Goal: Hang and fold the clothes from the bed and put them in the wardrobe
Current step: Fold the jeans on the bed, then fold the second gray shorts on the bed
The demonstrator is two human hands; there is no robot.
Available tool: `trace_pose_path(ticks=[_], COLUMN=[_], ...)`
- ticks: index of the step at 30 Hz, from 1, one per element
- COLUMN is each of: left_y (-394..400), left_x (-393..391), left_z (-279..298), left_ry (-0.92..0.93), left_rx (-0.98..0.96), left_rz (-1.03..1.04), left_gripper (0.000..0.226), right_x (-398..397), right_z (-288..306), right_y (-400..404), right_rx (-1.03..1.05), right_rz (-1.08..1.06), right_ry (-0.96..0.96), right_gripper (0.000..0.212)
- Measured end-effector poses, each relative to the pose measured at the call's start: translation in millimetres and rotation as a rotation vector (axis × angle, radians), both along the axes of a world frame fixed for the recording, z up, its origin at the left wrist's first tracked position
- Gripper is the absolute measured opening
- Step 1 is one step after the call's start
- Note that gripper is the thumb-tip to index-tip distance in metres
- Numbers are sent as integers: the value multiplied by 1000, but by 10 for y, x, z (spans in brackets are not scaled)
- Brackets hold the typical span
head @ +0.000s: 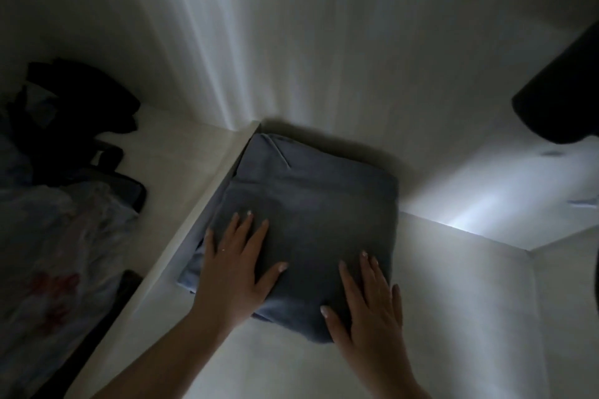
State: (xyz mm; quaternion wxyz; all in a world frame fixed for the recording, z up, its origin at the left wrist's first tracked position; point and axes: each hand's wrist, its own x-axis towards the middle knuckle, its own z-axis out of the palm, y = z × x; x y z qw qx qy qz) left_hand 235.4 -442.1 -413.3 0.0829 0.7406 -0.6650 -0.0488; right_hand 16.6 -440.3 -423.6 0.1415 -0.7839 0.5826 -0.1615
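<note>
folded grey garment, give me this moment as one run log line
stage: stowing | folded grey garment on wardrobe shelf, against divider | left hand flat on it | right hand flat on it

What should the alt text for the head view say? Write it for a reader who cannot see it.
Two open hands, the left hand and the right hand, press flat on a folded grey-blue garment lying on a white wardrobe shelf against a divider panel. Beyond the divider, dark clothes and a plastic bag lie in dim light.

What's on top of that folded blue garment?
Both hands lie flat on the folded blue garment: left hand, right hand. The shelf beneath it is covered.
</note>
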Motion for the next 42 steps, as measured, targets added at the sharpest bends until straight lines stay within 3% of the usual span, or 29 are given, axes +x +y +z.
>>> trace_pose_path(ticks=[5, 8, 11, 14, 17, 21, 25, 29, 42], left_y=[171, 172, 326, 647, 1102, 1877, 3066, 4278, 8371], left_x=[107, 98, 69, 10, -92, -230, -360, -443, -1117], left_z=[-190, -150, 9, 304, 704, 1184, 1702, 1976, 2128], left_ry=[-54, -12, 317, 708, 931, 1094, 1162, 1143, 985], left_rx=[185, 180, 42, 4, -105, -237, -340, -433, -908], left_rz=[72, 113, 195, 339, 435, 545, 562, 647, 1279], left_gripper=[91, 82, 49, 14, 20, 21, 8, 11, 12], right_x=[-15, -20, -24, 44, 173, 342, 515, 689, 1192], right_z=[-144, -26, 164, 526, 850, 1213, 1561, 1892, 2424], right_y=[-7, 15, 88, 220, 489, 973, 1794, 2766, 6330], right_rx=[40, 50, 49, 127, 166, 243, 332, 430, 597], right_rz=[77, 29, -17, 73, 170, 319, 513, 751, 1494], right_ry=[169, 92, -227, -483, -580, -725, -792, -797, -589], right_gripper=[67, 56, 38, 29, 23, 29, 26, 21, 19])
